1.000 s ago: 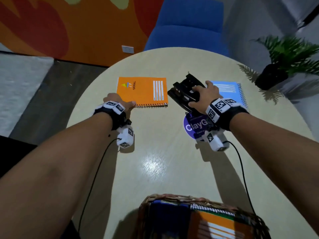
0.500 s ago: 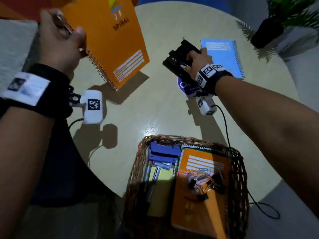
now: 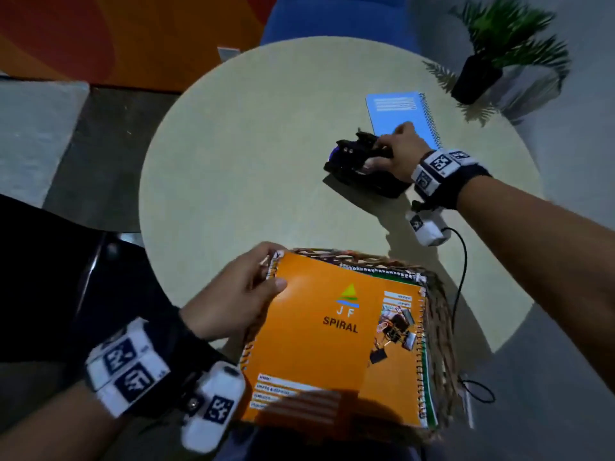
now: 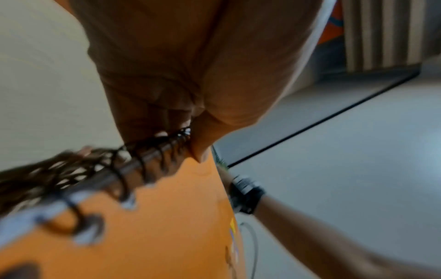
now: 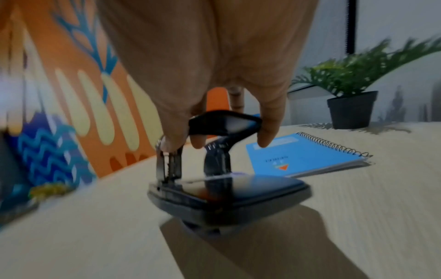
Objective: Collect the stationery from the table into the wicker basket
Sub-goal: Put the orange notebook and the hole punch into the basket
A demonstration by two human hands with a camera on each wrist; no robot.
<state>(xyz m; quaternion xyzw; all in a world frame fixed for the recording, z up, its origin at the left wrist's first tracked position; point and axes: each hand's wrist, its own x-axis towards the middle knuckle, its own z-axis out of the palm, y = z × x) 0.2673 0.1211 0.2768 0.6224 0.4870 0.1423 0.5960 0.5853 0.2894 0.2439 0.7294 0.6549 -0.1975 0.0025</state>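
Observation:
My left hand (image 3: 239,294) pinches the spiral corner of an orange notebook (image 3: 319,347) and holds it flat over the wicker basket (image 3: 439,321) at the table's near edge. The left wrist view shows the thumb on the orange notebook (image 4: 167,217) beside its wire spiral. My right hand (image 3: 396,154) grips the handle of a black hole punch (image 3: 359,164), lifted a little off the table; in the right wrist view the fingers curl round the hole punch (image 5: 226,188). A blue notebook (image 3: 402,114) lies flat beyond it.
Another orange notebook with binder clips (image 3: 396,331) lies inside the basket, under the held one. A potted plant (image 3: 479,74) stands at the table's far right edge. A blue chair (image 3: 332,18) is behind the round table (image 3: 249,144). A cable (image 3: 462,267) trails from my right wrist.
My left hand lifted the orange notebook off the table, swung it up and brought it down over the basket. My right hand raised the hole punch from the purple item and moved it nearer.

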